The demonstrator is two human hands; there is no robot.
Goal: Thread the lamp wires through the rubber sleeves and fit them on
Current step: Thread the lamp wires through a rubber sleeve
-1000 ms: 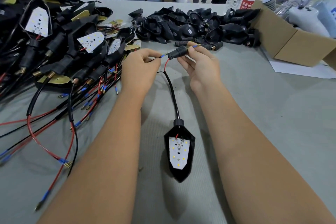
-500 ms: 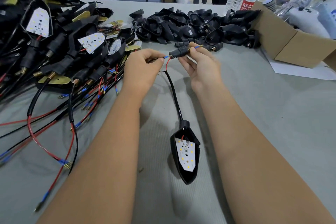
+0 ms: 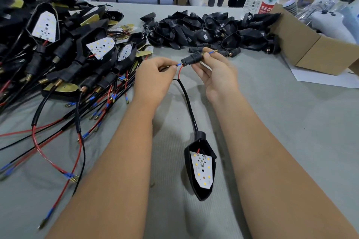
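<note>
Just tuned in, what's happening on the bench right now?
A person is threading a lamp's wires through a rubber sleeve. The right hand grips the sleeve, with one blue-tipped wire end already poking out its far side. The left hand pinches the second wire at the sleeve's near opening; the red wire enters there too. The lamp lies on the table between the forearms, LED board up. Finished lamps are piled left, empty housings behind.

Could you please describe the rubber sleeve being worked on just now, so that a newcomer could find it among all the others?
Start at the grey cloth-covered table, where two bare forearms reach forward. The short black ribbed rubber sleeve is pinched in the right hand, opposite the left hand. Unlike the loose sleeves in the far pile, it is lifted off the table, with a blue-tipped wire end poking out of it.
</note>
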